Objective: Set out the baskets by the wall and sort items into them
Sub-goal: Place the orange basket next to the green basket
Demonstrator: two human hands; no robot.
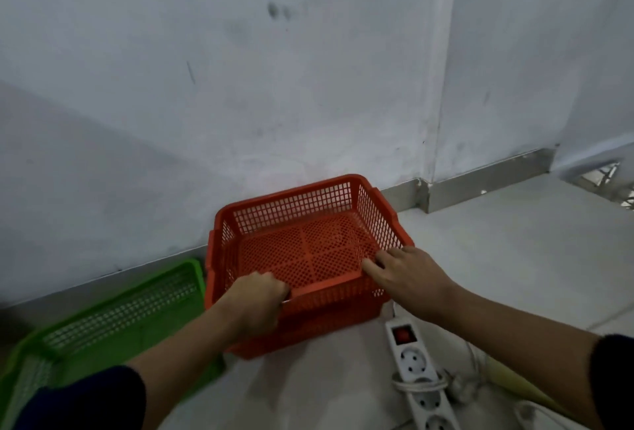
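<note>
An empty orange mesh basket [302, 210] stands on the pale floor with its far side against the wall. My left hand [255, 299] is closed over the near rim at its left end. My right hand [408, 271] rests on the near right corner of the rim, fingers spread and pointing into the basket. A green mesh basket [113, 319] lies on the floor to the left, close beside the orange one; my left forearm covers part of it.
A white power strip [413, 364] with a red switch and coiled cable lies on the floor just right of the orange basket. A metal skirting [480, 182] runs along the wall, which steps out at a corner on the right.
</note>
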